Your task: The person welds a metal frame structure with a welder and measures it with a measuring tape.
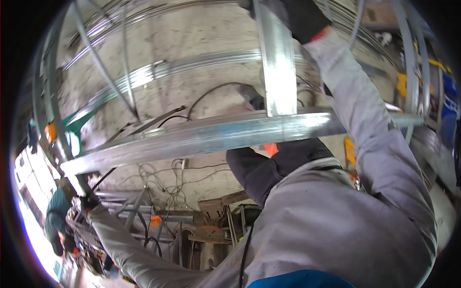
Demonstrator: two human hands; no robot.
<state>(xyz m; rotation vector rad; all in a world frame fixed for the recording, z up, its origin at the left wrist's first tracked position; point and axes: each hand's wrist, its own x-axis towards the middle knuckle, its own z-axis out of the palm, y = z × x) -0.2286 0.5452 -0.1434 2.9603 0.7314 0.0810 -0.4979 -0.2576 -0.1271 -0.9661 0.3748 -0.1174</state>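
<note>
A long shiny metal beam (211, 136) crosses the view, with a wide upright metal channel (277, 62) meeting it at right of centre. At the top, my right hand (307, 20), in a dark glove, is closed around the upper part of that channel; some fingers are cut off by the frame edge. My left hand (88, 201), also gloved, is small at the lower left, closed on a metal post (77, 184) at the beam's left end. The post hides part of its fingers.
Thin metal rods (101, 60) slant at upper left. Cables (175, 180) lie on the concrete floor (192, 98). Below are a wooden stool-like object (211, 233) and stacked metal pieces. Another person (56, 216) is at far left. More metal posts (412, 62) stand at right.
</note>
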